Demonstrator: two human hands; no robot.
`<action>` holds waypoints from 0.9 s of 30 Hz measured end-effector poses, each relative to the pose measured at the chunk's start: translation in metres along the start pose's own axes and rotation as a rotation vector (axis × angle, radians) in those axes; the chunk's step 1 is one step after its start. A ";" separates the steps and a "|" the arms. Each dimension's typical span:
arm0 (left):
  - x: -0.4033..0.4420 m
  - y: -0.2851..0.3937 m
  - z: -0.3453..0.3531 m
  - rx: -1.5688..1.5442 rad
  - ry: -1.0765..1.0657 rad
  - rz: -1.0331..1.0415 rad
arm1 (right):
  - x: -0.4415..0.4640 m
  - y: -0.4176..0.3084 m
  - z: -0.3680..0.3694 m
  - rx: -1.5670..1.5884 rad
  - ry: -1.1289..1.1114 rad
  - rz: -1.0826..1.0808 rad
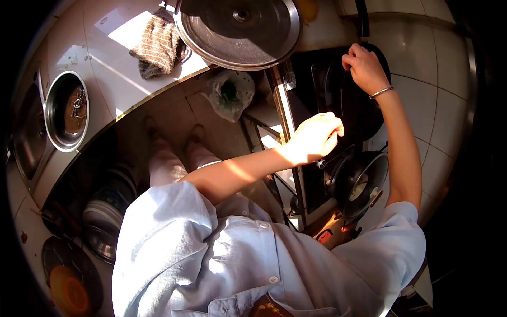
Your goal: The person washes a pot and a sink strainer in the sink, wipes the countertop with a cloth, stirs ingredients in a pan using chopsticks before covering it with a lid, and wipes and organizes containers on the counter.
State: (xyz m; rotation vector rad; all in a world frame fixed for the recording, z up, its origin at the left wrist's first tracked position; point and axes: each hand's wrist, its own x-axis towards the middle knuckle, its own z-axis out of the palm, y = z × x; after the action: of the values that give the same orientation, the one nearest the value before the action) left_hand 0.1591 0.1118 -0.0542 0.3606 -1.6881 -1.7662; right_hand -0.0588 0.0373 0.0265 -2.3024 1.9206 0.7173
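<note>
A dark frying pan (372, 119) sits on the black gas stove (311, 185), its black handle pointing to the far wall. My right hand (364, 66), with a bangle on the wrist, hangs over the pan's far part. Its fingers are bent together, and I cannot make out anything in them. Bright sun falls on my left hand (317, 134), which is above the stove by the pan's near left side. The fingers curl inward, and whatever is inside them is hidden.
A wok (364, 185) stands on the stove to the right. A big metal lid (237, 34) juts over the counter edge, beside a striped cloth (158, 45). A metal basin (67, 111) is by the sink (29, 137). A plastic-lined bin (232, 95) stands on the floor.
</note>
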 end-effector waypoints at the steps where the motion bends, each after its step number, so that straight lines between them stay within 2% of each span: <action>1: 0.001 -0.001 0.000 0.012 0.009 0.008 | -0.005 -0.002 -0.007 0.031 0.051 0.015; 3: 0.001 0.003 -0.009 0.000 0.012 -0.028 | -0.014 -0.019 -0.029 0.124 0.182 0.023; 5: -0.002 0.005 -0.027 0.009 0.087 -0.002 | -0.016 -0.051 -0.051 0.446 0.207 0.099; 7: -0.008 0.014 -0.052 -0.080 0.138 -0.115 | -0.012 -0.080 -0.053 0.614 0.270 0.078; 11: -0.042 0.015 -0.126 -0.087 0.224 -0.192 | 0.026 -0.178 -0.067 0.889 0.324 0.050; 12: -0.051 0.007 -0.142 -0.122 0.295 -0.290 | 0.042 -0.201 -0.067 0.967 0.334 0.008; 13: -0.061 0.015 -0.168 -0.303 0.296 -0.459 | 0.058 -0.230 -0.073 1.103 0.318 0.000; 14: -0.075 0.022 -0.197 -0.292 0.371 -0.465 | 0.075 -0.257 -0.074 1.266 0.264 0.002; 15: -0.092 0.026 -0.223 -0.273 0.464 -0.384 | 0.094 -0.283 -0.076 1.279 0.307 -0.020; 17: -0.126 0.037 -0.281 -0.277 0.663 -0.410 | 0.133 -0.339 -0.074 1.510 0.320 -0.150; 18: -0.143 0.038 -0.307 -0.153 0.787 -0.308 | 0.152 -0.369 -0.084 1.472 0.316 -0.187; 19: -0.162 0.049 -0.338 -0.107 0.877 -0.336 | 0.165 -0.399 -0.095 1.463 0.362 -0.275; 20: -0.183 0.050 -0.365 -0.140 0.970 -0.260 | 0.185 -0.424 -0.099 1.359 0.353 -0.358; 22: -0.217 0.061 -0.416 0.167 1.163 -0.232 | 0.214 -0.468 -0.109 1.056 0.494 -0.466; 24: -0.256 0.068 -0.463 0.784 1.168 -0.256 | 0.251 -0.509 -0.092 0.756 0.509 -0.420; 25: -0.272 0.061 -0.480 0.888 1.187 -0.348 | 0.271 -0.527 -0.078 0.625 0.520 -0.378; 27: -0.297 0.057 -0.503 0.978 1.111 -0.405 | 0.283 -0.553 -0.077 0.533 0.386 -0.369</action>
State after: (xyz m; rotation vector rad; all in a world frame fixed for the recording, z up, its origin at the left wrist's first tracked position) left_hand 0.7026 -0.0929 -0.1356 1.7970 -1.4632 -0.4900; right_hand 0.5197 -0.1248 -0.1496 -2.4261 1.4695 -0.2646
